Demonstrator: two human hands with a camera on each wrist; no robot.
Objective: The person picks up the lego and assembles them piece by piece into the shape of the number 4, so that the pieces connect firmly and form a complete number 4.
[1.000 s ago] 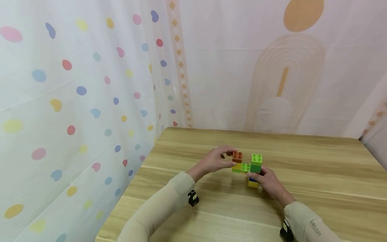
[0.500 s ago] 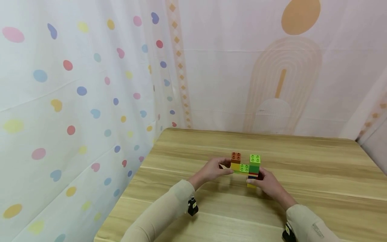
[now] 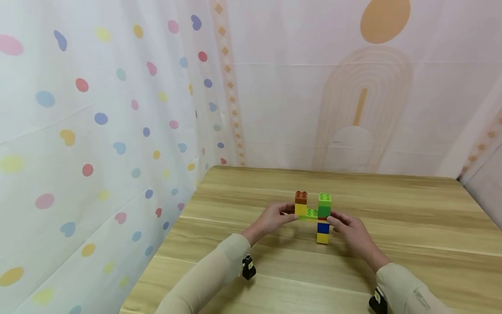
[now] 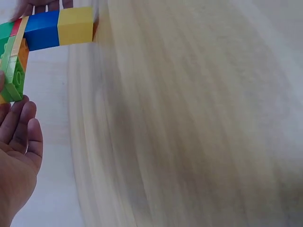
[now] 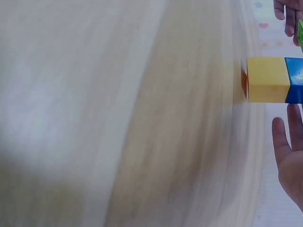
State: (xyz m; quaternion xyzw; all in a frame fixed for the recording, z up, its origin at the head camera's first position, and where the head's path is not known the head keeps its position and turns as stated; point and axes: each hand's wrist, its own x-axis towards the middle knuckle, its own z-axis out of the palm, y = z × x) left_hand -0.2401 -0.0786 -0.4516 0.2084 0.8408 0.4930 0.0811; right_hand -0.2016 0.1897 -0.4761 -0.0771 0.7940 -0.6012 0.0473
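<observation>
A structure of toy building bricks (image 3: 323, 227) is upright between both hands. Its column runs from a yellow brick (image 4: 75, 26) at the bottom through a blue brick (image 4: 41, 30), a thin red layer and a green brick to a lime brick (image 3: 324, 198) on top. A lime side piece (image 3: 312, 213) juts left and bears a yellow brick (image 3: 300, 209) under a brown brick (image 3: 301, 197). My left hand (image 3: 273, 218) pinches the outer end of that side piece, thumb in front. My right hand (image 3: 353, 231) holds the column's right side near the red layer, fingers partly hidden behind.
The wooden table (image 3: 412, 226) lies beneath, its far edge close to a pale printed curtain (image 3: 282, 109). A dotted curtain (image 3: 117, 109) hangs at the left. Black wrist cameras (image 3: 249, 267) hang under both sleeves.
My left hand has slid down from the brown brick to the side piece's end. The right hand has shifted toward the column's edge, uncovering the blue brick. The structure sits slightly further left in view.
</observation>
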